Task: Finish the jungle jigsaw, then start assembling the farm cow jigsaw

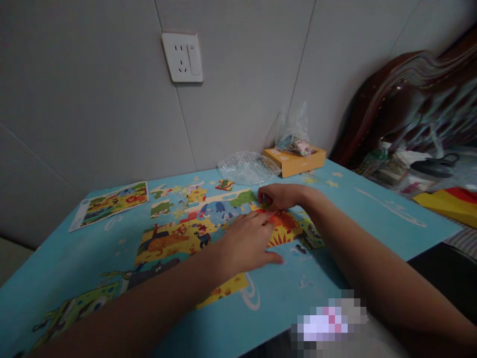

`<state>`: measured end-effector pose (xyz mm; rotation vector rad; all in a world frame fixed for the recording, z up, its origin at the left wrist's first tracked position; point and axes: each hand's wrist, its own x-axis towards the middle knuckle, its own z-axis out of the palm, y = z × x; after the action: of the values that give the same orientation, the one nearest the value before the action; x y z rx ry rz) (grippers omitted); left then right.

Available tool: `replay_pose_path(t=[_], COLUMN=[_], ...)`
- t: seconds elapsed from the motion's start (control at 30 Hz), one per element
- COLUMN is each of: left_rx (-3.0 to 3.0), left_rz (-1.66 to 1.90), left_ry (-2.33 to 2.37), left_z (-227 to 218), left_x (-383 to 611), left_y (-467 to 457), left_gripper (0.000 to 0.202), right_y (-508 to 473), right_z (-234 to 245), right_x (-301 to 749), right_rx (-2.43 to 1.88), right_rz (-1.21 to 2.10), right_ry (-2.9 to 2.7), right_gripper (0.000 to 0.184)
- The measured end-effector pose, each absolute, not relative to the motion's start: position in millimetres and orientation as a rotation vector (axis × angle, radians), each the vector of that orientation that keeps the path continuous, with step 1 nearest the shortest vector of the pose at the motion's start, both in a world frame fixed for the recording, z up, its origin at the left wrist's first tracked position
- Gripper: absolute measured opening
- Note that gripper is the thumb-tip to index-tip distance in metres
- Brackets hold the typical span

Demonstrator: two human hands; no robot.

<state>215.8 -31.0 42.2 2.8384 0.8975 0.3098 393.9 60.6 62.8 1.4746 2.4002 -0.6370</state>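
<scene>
One left hand [248, 239] rests spread on one puzzle [167, 242]; right hand [280, 197] pinches one piece [266, 202].

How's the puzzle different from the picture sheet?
The puzzle looks bigger than the sheet. The puzzle has a jagged far edge; the sheet's edges are straight. The left hand covers some of the puzzle; no hand covers the sheet. Both lie on the table and show cartoon animals.
</scene>
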Motion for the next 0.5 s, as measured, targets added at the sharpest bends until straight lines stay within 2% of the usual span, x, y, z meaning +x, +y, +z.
replay_pose_path(t=[0.2,0.33,0.5], left_rx=[3.002,3.336,3.551], left_rz=[0.194,0.119,0.442], left_ry=[0.912,0.72,0.582], left_z=[36.6,35.3,39.1], left_x=[232.8,238.9,225.2], left_y=[-16.8,-23.5,-25.4], left_gripper=[0.032,0.013,0.018], right_y=[58.4,59.1,61.8], right_z=[63.8,64.0,62.0], right_x=[389.3,390.0,394.1], right_rx=[1.519,1.536,1.524], right_rz=[-0.614,-0.616,-0.61], right_ry=[2.343,2.342,2.381], right_gripper=[0.055,0.055,0.054])
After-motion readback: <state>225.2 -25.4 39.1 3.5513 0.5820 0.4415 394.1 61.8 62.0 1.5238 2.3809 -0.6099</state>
